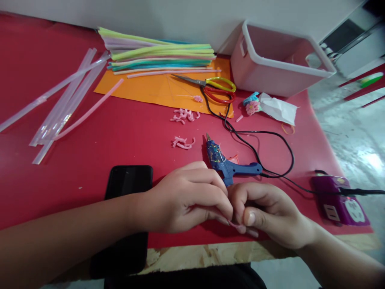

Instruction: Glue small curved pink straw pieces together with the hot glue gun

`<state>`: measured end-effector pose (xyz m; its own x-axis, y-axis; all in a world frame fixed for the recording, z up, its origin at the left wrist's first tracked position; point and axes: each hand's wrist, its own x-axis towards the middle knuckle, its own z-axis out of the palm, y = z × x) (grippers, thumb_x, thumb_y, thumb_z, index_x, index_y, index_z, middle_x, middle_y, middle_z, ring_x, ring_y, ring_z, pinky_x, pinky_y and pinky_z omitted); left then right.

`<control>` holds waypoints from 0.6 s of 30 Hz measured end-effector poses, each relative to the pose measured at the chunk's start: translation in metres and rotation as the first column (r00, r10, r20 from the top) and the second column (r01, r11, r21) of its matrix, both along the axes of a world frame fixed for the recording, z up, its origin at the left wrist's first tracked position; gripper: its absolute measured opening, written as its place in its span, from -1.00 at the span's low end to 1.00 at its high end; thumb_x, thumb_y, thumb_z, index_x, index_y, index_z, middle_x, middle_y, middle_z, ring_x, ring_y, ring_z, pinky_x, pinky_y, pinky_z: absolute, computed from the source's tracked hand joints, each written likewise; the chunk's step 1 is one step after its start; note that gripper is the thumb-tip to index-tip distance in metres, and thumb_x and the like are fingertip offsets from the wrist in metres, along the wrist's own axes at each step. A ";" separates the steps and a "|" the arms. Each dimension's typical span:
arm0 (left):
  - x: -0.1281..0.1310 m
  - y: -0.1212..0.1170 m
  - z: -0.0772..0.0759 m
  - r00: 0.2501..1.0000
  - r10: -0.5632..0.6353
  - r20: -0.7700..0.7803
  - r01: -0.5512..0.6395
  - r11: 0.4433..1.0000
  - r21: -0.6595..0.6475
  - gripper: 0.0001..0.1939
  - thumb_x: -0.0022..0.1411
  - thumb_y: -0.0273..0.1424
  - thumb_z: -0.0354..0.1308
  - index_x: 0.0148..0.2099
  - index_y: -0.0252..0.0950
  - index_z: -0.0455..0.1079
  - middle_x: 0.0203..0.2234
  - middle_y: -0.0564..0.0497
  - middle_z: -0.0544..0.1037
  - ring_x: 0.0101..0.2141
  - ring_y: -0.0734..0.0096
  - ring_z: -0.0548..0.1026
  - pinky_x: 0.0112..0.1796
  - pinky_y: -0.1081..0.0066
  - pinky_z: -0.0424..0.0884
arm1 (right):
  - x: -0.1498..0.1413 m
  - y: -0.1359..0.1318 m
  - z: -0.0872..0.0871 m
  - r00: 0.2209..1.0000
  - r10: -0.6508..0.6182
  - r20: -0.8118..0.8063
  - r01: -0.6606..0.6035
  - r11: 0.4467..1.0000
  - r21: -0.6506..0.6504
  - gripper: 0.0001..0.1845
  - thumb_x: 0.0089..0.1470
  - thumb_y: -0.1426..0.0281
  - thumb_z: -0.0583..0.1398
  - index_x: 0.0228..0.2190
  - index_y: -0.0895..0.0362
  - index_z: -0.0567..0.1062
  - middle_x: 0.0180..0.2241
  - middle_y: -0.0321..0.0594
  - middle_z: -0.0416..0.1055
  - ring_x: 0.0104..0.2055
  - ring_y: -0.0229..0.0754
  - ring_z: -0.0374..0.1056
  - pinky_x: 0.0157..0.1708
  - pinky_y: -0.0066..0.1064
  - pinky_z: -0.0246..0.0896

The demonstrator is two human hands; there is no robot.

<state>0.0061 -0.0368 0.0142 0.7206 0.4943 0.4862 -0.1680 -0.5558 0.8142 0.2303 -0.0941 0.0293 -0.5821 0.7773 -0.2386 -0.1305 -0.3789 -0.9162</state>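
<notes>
Close to the front table edge, my left hand (pixel 192 196) and my right hand (pixel 267 212) meet, fingers pinched together. Between their fingertips runs a short pink pipe cleaner (pixel 237 226), mostly covered by the fingers. Just beyond the hands lies a blue glue gun (pixel 228 166), its nozzle pointing away. Bent pink pipe cleaner pieces (pixel 184 115) form one small pile, and a second small pile (pixel 183 143) sits nearer. Under my left forearm is a black phone (pixel 129 180).
Pipe cleaners (pixel 162 54) in several colours and scissors (pixel 207 83) lie on orange card (pixel 135 89). Clear glue sticks (pixel 67 100) are at left. A pink bin (pixel 270 76) stands behind a pipe cleaner flower (pixel 252 107). The black cord (pixel 290 150) loops near a purple power strip (pixel 339 200).
</notes>
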 end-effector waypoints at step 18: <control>0.000 0.001 -0.003 0.996 0.090 0.003 -0.090 0.996 0.026 -0.92 0.32 -0.55 0.27 -0.25 -0.30 0.57 -0.36 -0.02 0.62 -0.32 0.46 0.51 -0.21 0.45 0.40 | -0.003 0.001 -0.002 0.999 -0.038 0.023 0.038 0.999 0.025 -0.71 0.30 0.22 0.22 -0.37 0.17 0.48 -0.46 -0.29 0.39 -0.55 -0.42 0.17 -0.58 -0.55 0.10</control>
